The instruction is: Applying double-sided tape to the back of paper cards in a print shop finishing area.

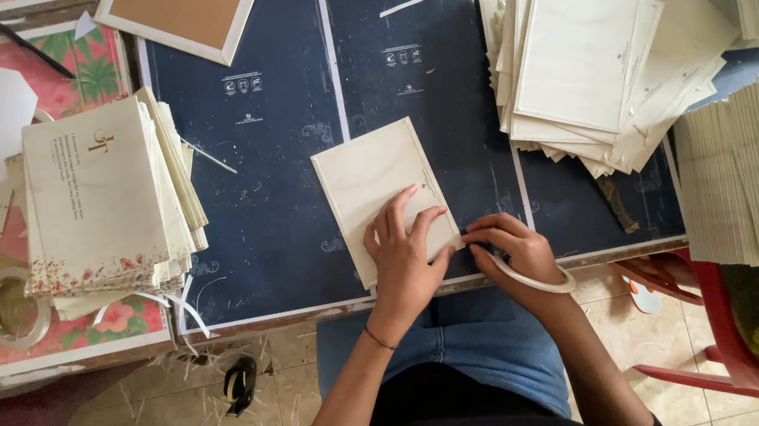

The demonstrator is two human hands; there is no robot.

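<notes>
A cream envelope [384, 194] is pinned flat on the dark worktop [280, 158] by the spread left hand [406, 255]; a white tape ring [529, 279] is gripped in the right hand [515, 248]. Light, thin, easily creased, it seems best held by its edges.

- Cream envelope [377, 190], rectangular, lies tilted at the middle of the dark tabletop [270, 159]
- Stack of cream printed cards with floral lower edges [101, 200] at left
- Heap of plain cream envelopes [597, 49] at upper right
- Small white printed labels [243, 84] on the dark surface

Card's corner [439, 240] under left hand [403, 262]
</notes>
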